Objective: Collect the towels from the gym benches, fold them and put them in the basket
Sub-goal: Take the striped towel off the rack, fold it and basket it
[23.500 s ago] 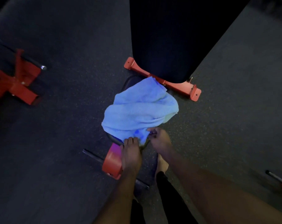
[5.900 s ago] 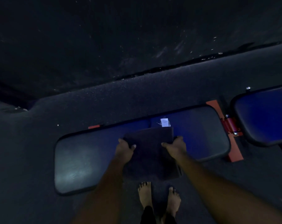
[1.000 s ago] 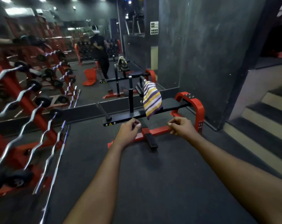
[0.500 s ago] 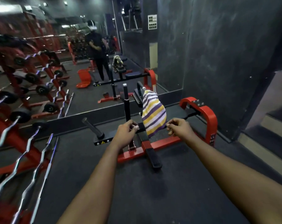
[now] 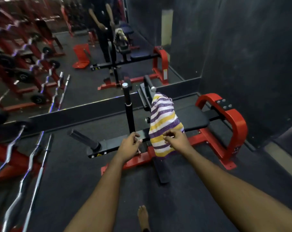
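Observation:
A purple, yellow and white striped towel (image 5: pixel 163 121) hangs over the raised end of a black padded bench (image 5: pixel 193 118) with a red frame. My right hand (image 5: pixel 176 139) is in front of the towel's lower part, fingers curled with the tips against the cloth; I cannot make out whether they pinch it. My left hand (image 5: pixel 130 145) is just left of the towel, in front of the bench's black crossbar (image 5: pixel 111 145), fingers curled in with no towel in them.
A wall mirror (image 5: pixel 91 56) behind the bench reflects a red basket (image 5: pixel 81 55) and a person. Curl bars on a red rack (image 5: pixel 25 148) line the left. A black upright post (image 5: pixel 128 108) stands by the towel. My bare foot (image 5: pixel 142 215) is on dark floor.
I have moved closer to the bench. Both hands have come forward, and the right hand now overlaps the striped towel's lower part.

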Demonstrator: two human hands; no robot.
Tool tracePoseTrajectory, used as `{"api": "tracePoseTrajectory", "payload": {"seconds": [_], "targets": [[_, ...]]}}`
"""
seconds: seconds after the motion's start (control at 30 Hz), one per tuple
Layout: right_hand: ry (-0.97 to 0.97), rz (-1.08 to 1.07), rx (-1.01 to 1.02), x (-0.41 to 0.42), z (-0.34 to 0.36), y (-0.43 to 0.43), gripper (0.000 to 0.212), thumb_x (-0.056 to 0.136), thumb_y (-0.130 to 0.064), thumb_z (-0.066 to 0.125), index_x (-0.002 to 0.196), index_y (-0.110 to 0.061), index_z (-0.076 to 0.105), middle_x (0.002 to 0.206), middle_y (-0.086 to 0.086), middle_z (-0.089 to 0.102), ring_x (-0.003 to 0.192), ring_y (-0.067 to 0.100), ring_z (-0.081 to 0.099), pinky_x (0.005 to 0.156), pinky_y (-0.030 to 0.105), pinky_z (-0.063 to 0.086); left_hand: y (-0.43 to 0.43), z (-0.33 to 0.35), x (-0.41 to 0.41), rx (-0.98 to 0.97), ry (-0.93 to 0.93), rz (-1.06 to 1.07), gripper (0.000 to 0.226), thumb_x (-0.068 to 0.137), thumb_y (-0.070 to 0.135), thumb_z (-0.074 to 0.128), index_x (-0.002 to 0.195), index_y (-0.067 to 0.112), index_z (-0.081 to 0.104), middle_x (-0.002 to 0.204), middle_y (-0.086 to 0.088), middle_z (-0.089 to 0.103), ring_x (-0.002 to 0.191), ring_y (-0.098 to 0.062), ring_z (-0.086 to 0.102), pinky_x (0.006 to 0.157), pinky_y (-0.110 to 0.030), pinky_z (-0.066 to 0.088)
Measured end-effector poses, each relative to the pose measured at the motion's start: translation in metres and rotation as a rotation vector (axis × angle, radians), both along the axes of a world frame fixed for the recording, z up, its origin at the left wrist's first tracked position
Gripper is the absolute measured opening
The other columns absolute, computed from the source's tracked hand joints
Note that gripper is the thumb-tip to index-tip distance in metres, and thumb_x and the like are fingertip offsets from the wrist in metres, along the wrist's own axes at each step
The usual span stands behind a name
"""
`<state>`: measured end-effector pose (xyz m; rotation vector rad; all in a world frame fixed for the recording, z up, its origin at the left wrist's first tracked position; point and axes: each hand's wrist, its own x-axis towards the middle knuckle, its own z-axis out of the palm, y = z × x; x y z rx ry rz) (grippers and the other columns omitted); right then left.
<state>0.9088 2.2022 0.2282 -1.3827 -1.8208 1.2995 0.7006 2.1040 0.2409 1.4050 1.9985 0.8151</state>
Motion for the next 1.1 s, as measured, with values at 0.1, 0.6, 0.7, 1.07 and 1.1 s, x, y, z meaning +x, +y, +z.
{"api": "tracePoseTrajectory", "payload": {"seconds": [0.1,0.6,0.7,1.07,1.1], "targets": [[-0.064,-0.029,-0.011,-0.027,-0.033,0.031,0.026,0.086,-0.016,0.068,0.112,-0.013,0.069,0.104,-0.003,0.071,0.096,0.014,0.067,0.089,0.028,0.051,0.057,-0.035,-0.025,-0.123,-0.016,-0.048,0.021,0.098,0.022,0.054,0.115,0.012,0.053,0.085,-0.004,0.061,0.068,-0.013,0.058,0.060,-0.019,0.047],[-0.199,-0.249,0.106,-0.061,-0.101,0.058,0.052,0.077,-0.026,0.052,0.128,-0.037,0.056,0.109,-0.009,0.071,0.096,0.009,0.068,0.084,0.035,0.057,0.196,-0.139,-0.045,-0.417,-0.098,-0.362,0.029,0.093,0.025,0.059,0.121,0.015,0.062,0.118,-0.006,0.069,0.107,-0.025,0.064,0.092,-0.035,0.049],[-0.199,-0.231,0.088,-0.060,-0.096,0.059,0.052,0.076,-0.025,0.054,0.128,-0.031,0.058,0.117,-0.012,0.069,0.100,0.004,0.066,0.090,0.029,0.054,0.195,-0.130,-0.049,-0.466,-0.203,-0.292,0.023,0.085,0.025,0.061,0.105,0.018,0.069,0.107,0.002,0.070,0.099,-0.020,0.066,0.093,-0.037,0.052],[-0.104,-0.147,0.144,-0.048,-0.050,-0.002,0.071,0.059,-0.057,0.080,0.109,-0.022,0.044,0.104,-0.003,0.058,0.093,0.013,0.056,0.075,0.030,0.049,0.128,-0.008,0.021,-0.086,-0.179,-0.164,0.021,0.095,0.017,0.049,0.092,-0.003,0.054,0.070,-0.026,0.065,0.039,-0.017,0.059,0.039,-0.022,0.047],[-0.091,-0.175,0.192,-0.042,-0.043,-0.009,0.060,0.064,-0.050,0.077,0.105,-0.019,0.046,0.099,0.000,0.061,0.089,0.017,0.058,0.072,0.033,0.048,0.119,0.005,0.031,-0.042,-0.181,-0.172,0.021,0.095,0.017,0.049,0.095,-0.004,0.055,0.073,-0.026,0.066,0.039,-0.013,0.059,0.037,-0.019,0.046]]}}
